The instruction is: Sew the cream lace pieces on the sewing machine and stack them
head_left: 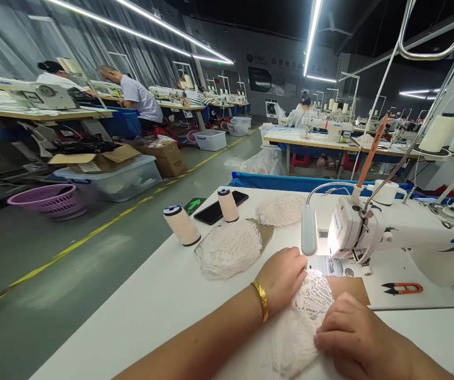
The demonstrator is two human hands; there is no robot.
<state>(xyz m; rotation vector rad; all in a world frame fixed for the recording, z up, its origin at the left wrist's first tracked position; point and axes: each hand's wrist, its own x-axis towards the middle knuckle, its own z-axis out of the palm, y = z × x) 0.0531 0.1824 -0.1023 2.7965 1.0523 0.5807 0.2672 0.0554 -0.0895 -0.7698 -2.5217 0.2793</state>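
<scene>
A piece of white lace fabric (314, 295) lies in front of the sewing machine (353, 232), its far edge close to the lit needle plate. My left hand (284, 277), with a gold bracelet at the wrist, presses on the lace's left edge beside the plate, its fingers close together. My right hand (349, 332) has its fingers curled closed on the lace's right edge, nearer to me. Beneath the lace and to its right shows a flat brown piece (349, 290). A small lamp (309, 229) on a bent neck lights the spot.
Orange-handled thread snips (403, 288) lie right of the needle. Two lace pieces (230, 248) (280, 210), thread spools (181, 226) (227, 206) and a black phone (221, 207) occupy the table's left side. Behind it hangs blue cloth (282, 183). People work at other machines beyond the aisle.
</scene>
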